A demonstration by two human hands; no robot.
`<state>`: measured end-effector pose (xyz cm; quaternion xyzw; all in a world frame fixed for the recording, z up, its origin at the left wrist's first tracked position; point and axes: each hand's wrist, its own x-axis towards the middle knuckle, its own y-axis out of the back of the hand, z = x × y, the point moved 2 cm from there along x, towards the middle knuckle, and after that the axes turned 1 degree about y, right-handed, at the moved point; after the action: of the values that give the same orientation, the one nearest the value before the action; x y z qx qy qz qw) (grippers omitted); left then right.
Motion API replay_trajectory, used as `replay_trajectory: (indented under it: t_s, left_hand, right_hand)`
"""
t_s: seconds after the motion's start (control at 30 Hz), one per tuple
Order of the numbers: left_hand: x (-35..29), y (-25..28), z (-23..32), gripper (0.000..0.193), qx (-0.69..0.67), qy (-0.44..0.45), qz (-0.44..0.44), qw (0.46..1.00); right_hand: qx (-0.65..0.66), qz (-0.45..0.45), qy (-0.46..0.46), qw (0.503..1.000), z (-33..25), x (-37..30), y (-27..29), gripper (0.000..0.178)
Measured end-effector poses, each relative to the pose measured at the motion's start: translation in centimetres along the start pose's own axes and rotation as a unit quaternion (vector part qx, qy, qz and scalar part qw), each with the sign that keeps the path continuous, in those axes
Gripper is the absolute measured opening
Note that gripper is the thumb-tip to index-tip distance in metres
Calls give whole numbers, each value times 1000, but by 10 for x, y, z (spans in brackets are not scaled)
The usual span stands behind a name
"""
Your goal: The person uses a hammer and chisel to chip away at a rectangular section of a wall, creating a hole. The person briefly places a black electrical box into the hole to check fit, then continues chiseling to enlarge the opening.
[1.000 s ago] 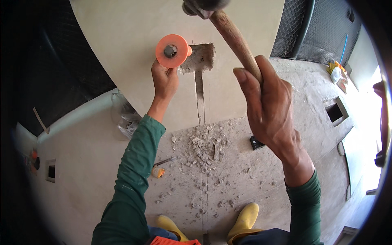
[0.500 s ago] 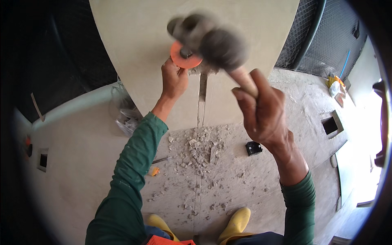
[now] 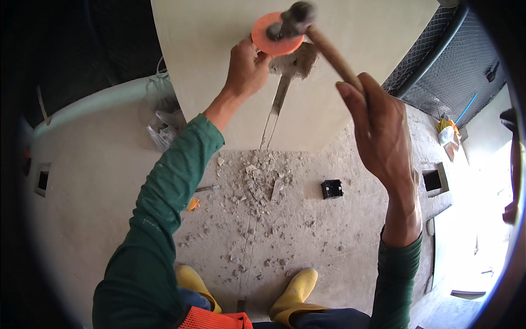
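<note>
My left hand [image 3: 249, 68] is closed round a chisel with a round orange hand guard [image 3: 274, 46], held against the pale wall [image 3: 213, 82]. The guard hides the chisel's shank and tip. A wooden-handled hammer [image 3: 333, 54] is gripped in my right hand [image 3: 383, 129]. Its dark head is at the chisel's struck end, in front of the guard; whether they touch I cannot tell. Just below the guard is a rough chipped hollow [image 3: 298, 61] in the wall. From it a narrow cut groove [image 3: 281, 94] runs down toward the floor.
Broken rubble [image 3: 260, 181] lies at the wall's foot, with a black electrical box [image 3: 331, 188] right of it. A thin metal tool [image 3: 207, 188] and an orange piece [image 3: 193, 204] lie left. Clear plastic bags [image 3: 161, 129] lean by the wall; yellow boots [image 3: 298, 293] are below.
The hammer head, a blur over the wall before, is now at the chisel's end. My view has shifted, so the wall and floor sit differently. Both hands keep their grips.
</note>
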<state>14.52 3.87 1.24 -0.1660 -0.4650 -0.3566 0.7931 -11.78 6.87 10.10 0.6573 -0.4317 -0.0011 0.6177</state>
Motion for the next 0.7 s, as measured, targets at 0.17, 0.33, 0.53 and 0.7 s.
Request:
replay_trajectory:
  t_s: [0.17, 0.33, 0.53, 0.7]
  left_hand:
    - [6, -5, 5, 8, -36, -29, -16, 999]
    - [2, -11, -2, 8, -4, 41, -28, 999]
    - [1, -17, -7, 10, -16, -6, -15, 1000]
    - [-4, -17, -7, 8, -19, -4, 2, 1000]
  right_hand:
    - [81, 120, 62, 987, 5, -11, 8, 33]
    - [101, 186, 140, 967, 3, -13, 11, 28]
    - [-21, 44, 53, 997, 7, -7, -9, 27]
    - [53, 94, 112, 988, 1, -15, -5, 23]
